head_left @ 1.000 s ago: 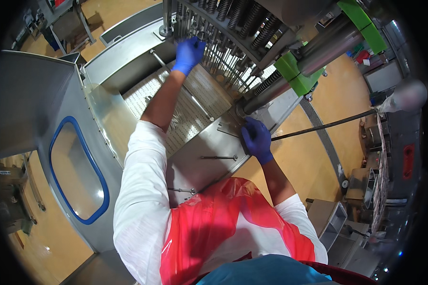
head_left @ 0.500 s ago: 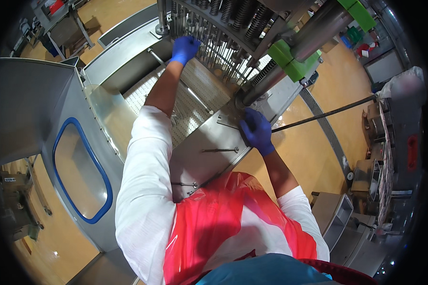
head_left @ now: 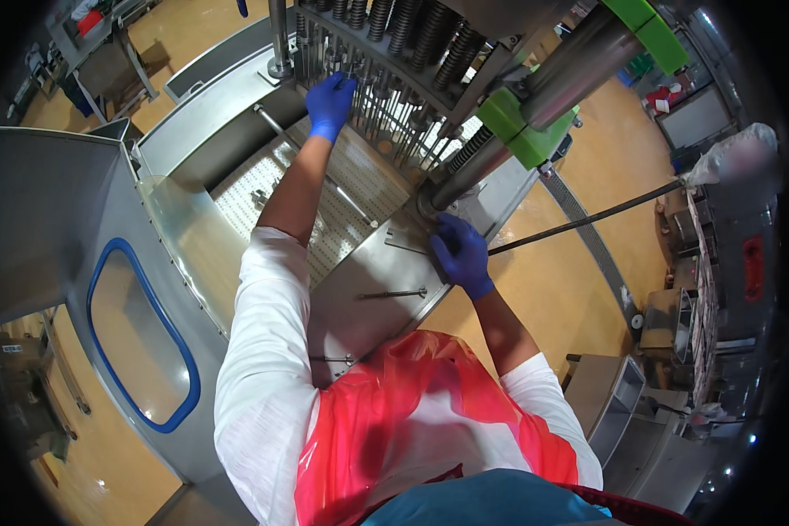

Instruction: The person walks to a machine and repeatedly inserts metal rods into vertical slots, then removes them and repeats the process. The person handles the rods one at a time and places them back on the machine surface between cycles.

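Observation:
In a blue glove, my left hand (head_left: pixel 330 105) reaches up to the row of thin metal needles (head_left: pixel 394 131) below the machine's spring-loaded head (head_left: pixel 403 35). Its fingers are bent closed among the needle tops; what they hold is hidden. My right hand (head_left: pixel 462 254), also gloved blue, lies over the edge of the steel machine top (head_left: pixel 359 320), beside the foot of a thick column (head_left: pixel 473 167). Its thumb stands apart from the fingers, and I see nothing held. Nearby on the steel lie a thin metal pin (head_left: pixel 393 294) and another pin (head_left: pixel 333 358).
A perforated white belt (head_left: pixel 245 188) runs under the needles, crossed by a metal rod (head_left: pixel 316 167). Green clamps (head_left: pixel 530 127) sit on the column. To the left stands a steel cover with a blue-rimmed window (head_left: pixel 145 333). A black hose (head_left: pixel 587 217) stretches off to the right.
The view has shifted slightly, so the machine sits a little lower and farther left. My left hand stays at the needles with its wrist turned slightly. My right hand remains by the column foot, its thumb more spread.

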A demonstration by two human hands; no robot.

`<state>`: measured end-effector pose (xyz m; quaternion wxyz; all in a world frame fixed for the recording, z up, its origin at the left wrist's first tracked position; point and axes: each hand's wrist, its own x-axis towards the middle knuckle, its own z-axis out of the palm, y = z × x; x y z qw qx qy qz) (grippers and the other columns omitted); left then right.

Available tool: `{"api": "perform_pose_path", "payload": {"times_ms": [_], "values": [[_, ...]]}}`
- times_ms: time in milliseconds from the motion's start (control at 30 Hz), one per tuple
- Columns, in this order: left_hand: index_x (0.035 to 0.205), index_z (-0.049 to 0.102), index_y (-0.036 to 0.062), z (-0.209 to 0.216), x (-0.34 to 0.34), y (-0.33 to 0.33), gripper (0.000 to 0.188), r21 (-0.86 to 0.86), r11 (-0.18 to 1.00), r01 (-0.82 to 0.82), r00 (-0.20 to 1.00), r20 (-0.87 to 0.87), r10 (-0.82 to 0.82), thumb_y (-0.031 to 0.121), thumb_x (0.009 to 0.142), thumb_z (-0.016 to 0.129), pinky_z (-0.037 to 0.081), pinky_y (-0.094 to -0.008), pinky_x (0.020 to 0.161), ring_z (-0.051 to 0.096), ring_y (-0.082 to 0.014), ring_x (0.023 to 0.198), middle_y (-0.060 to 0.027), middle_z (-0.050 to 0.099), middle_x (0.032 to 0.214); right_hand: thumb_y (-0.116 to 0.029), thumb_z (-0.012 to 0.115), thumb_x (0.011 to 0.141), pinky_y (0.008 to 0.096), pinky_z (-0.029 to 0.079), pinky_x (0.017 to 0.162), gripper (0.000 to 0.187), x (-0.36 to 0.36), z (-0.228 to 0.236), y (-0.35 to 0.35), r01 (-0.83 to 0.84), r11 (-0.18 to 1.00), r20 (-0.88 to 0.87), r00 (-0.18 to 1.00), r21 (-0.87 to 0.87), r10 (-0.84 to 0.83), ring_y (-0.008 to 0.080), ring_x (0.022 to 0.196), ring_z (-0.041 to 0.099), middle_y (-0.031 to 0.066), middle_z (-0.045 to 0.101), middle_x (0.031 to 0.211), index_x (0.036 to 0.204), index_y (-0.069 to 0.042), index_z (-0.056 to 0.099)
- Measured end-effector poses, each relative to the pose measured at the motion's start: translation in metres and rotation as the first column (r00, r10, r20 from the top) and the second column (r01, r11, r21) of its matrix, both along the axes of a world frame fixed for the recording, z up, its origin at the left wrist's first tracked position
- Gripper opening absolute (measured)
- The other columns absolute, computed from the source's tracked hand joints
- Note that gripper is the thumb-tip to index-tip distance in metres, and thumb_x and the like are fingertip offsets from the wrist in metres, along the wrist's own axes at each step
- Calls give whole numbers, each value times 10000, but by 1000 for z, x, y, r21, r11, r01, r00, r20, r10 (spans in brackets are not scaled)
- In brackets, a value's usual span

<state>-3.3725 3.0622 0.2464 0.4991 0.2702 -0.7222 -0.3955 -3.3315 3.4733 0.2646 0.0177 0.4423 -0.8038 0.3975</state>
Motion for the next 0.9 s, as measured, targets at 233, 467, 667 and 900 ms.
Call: {"api": "perform_pose_path", "payload": {"times_ms": [233,467,667,900], "values": [[1164,700,-45,5,-4,5,459,120,992,27,999,-33,-23,271,838,770,552,-336,800,733,-237,861,-198,751,985,-239,743,842,379,540,746,382,-2,1,-1,13,1000,-17,1000,15,-13,279,826,674,87,679,909,1183,-86,664],[1174,688,-53,21,5,16,441,157,980,122,992,-60,-114,245,856,757,545,-331,797,733,-227,874,-198,752,982,-239,748,838,366,546,758,393,3,4,-2,24,999,22,999,45,-25,272,830,677,89,677,909,1188,-81,661],[1122,702,-44,10,-3,2,391,-44,999,-25,1000,-14,25,253,869,699,541,-390,774,720,-337,832,-239,726,935,-236,754,829,375,542,757,395,-2,5,-5,-8,998,-32,999,55,10,280,839,673,92,673,910,1180,-82,658],[971,725,4,34,6,19,281,-90,995,-41,999,-34,38,264,870,686,528,-428,699,687,-383,754,-234,697,823,-259,765,813,394,537,763,393,5,7,-3,-2,997,-9,1000,74,3,298,848,667,104,675,935,1150,-83,667]]}}
